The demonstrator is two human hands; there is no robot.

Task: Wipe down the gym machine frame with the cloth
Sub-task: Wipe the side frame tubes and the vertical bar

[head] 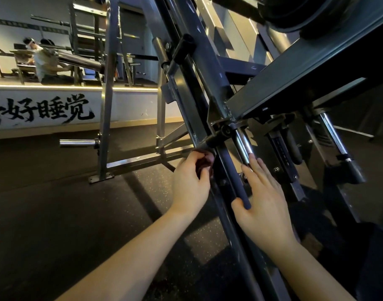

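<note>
The gym machine frame is a set of slanted grey steel beams running from the top centre down to the bottom right. My left hand grips a small dark red cloth and holds it against the left side of a slanted beam, just under a bolted bracket. My right hand lies flat on the frame with straight fingers. Its thumb rests beside the lower end of a dark bar and its fingertips reach a chrome rod.
A chrome weight peg sticks out from an upright post at the left. Dark speckled rubber floor lies below. A weight plate hangs at the top right. A person sits far back left behind a white lettered ledge.
</note>
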